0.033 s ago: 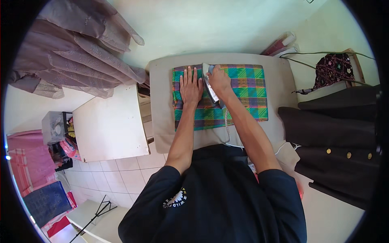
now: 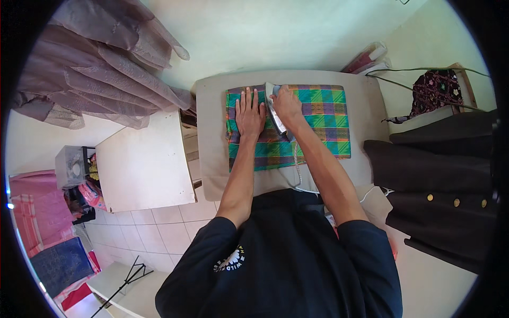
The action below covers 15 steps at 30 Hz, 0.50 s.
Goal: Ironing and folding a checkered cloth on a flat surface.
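Observation:
A folded plaid cloth (image 2: 324, 121) in green, purple and orange lies flat on a beige padded ironing surface (image 2: 367, 111). My left hand (image 2: 249, 119) rests palm down on its left part, fingers stretched out. Just right of it, my right hand (image 2: 288, 108) is wrapped round the handle of an iron (image 2: 277, 123). The iron stands on the cloth with its narrow end toward the wall; my right hand hides much of the handle. From its near end a pale braided cord (image 2: 297, 167) runs toward my body.
A white tabletop (image 2: 146, 164) stands to the left, below hanging mauve garments (image 2: 116, 69). At the right hangs a dark jacket (image 2: 435, 185) with gold buttons. A dark cable (image 2: 419, 69) crosses the back right corner. A black tripod (image 2: 127, 281) stands at the lower left.

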Each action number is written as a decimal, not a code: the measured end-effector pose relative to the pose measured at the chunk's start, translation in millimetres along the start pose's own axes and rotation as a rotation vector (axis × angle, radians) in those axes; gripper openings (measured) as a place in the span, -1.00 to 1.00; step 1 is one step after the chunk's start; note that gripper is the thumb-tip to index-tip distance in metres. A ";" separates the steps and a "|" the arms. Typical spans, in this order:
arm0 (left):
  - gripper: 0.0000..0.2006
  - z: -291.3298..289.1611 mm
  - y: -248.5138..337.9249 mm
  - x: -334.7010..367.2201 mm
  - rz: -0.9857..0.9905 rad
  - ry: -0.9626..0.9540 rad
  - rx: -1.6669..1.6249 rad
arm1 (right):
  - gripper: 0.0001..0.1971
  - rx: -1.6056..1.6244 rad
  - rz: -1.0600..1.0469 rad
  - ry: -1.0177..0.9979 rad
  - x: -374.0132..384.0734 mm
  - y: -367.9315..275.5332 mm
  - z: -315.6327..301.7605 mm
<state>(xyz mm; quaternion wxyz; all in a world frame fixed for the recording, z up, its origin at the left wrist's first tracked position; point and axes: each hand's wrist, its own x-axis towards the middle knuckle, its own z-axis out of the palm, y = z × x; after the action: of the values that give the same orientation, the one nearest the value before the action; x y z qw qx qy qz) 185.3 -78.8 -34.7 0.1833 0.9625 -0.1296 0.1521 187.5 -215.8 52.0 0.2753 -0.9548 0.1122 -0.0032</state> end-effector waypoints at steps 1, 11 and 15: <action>-0.46 1.3 -0.1 0.2 0.007 0.009 -0.001 | -0.64 0.001 -0.002 0.011 1.2 2.6 2.6; -0.35 8.2 26.6 11.4 -0.202 -0.207 -0.844 | -0.61 0.006 0.002 -0.017 -1.8 3.8 9.7; -0.27 18.2 28.0 7.9 -0.284 -0.268 -1.269 | -0.61 0.035 0.029 -0.067 1.1 -2.9 1.3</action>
<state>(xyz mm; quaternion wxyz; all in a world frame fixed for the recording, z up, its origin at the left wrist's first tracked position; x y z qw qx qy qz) 188.5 -112.7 -39.4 0.7150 0.6863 -0.0878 -0.1005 189.2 -212.9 52.4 0.2955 -0.9477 0.1166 0.0307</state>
